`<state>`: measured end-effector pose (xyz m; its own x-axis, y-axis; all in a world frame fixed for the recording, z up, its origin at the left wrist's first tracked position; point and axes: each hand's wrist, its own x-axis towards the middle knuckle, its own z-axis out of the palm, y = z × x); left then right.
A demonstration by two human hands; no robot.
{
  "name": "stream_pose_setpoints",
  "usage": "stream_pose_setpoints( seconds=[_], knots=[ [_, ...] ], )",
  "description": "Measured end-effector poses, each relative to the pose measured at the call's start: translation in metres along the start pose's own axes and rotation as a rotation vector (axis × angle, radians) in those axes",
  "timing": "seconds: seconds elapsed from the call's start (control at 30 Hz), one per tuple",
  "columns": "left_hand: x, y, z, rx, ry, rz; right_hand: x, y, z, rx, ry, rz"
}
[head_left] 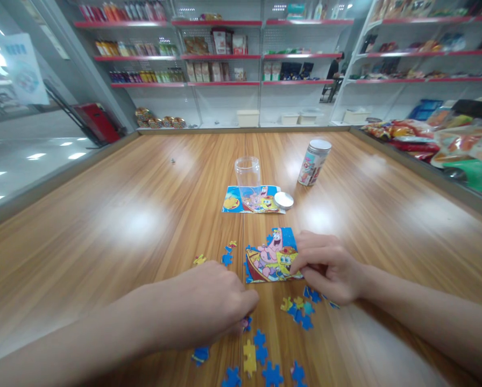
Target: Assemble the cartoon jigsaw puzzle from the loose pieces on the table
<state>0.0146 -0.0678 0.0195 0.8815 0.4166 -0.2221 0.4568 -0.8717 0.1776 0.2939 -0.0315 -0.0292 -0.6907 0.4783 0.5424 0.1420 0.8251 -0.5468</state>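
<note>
A partly joined cartoon jigsaw (271, 258) lies on the wooden table (136, 215) in front of me. My right hand (330, 269) rests at its right edge, fingers curled and pressing on the pieces there. My left hand (208, 309) is lower left of the jigsaw, knuckles up, fingertips pinched down on a small piece at the table surface. Several loose blue and yellow pieces (261, 360) lie scattered below and between my hands, with a few more (225, 255) left of the jigsaw.
Farther back lie a printed picture card (235, 201), a clear empty jar (248, 174) standing on it, a round metal lid (283, 200) and a closed printed can (314, 162). Snack packets (446, 140) pile at the right edge. Shop shelves stand behind.
</note>
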Motion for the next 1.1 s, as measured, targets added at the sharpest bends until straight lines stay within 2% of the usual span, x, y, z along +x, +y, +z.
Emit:
stream_pose_setpoints(
  seconds=[0.13, 0.23, 0.33, 0.4, 0.5, 0.63, 0.8, 1.1],
  knots=[
    [0.002, -0.001, 0.001, -0.098, 0.020, -0.017, -0.001, 0.001, 0.001, 0.009, 0.001, -0.004],
    [0.004, -0.003, 0.000, -0.183, 0.113, -0.007, 0.000, 0.001, 0.003, 0.017, 0.013, 0.002],
    [0.012, -0.015, -0.001, -0.370, 0.191, 0.007, 0.003, -0.001, 0.005, -0.023, 0.034, 0.049],
    [0.021, -0.029, 0.001, -0.525, 0.263, -0.059, 0.005, -0.002, 0.007, -0.045, 0.053, 0.073],
    [0.041, -0.054, 0.010, -0.670, 0.463, -0.281, 0.007, -0.002, 0.010, -0.057, 0.072, 0.098],
    [0.063, -0.076, 0.027, -0.744, 0.608, -0.341, 0.004, 0.000, 0.012, -0.062, 0.087, 0.138],
    [0.066, -0.080, 0.039, -0.796, 0.586, -0.308, 0.002, 0.002, 0.013, -0.066, 0.077, 0.192],
    [0.065, -0.079, 0.035, -0.789, 0.590, -0.282, 0.003, 0.000, 0.011, -0.077, 0.061, 0.195]
  ],
)
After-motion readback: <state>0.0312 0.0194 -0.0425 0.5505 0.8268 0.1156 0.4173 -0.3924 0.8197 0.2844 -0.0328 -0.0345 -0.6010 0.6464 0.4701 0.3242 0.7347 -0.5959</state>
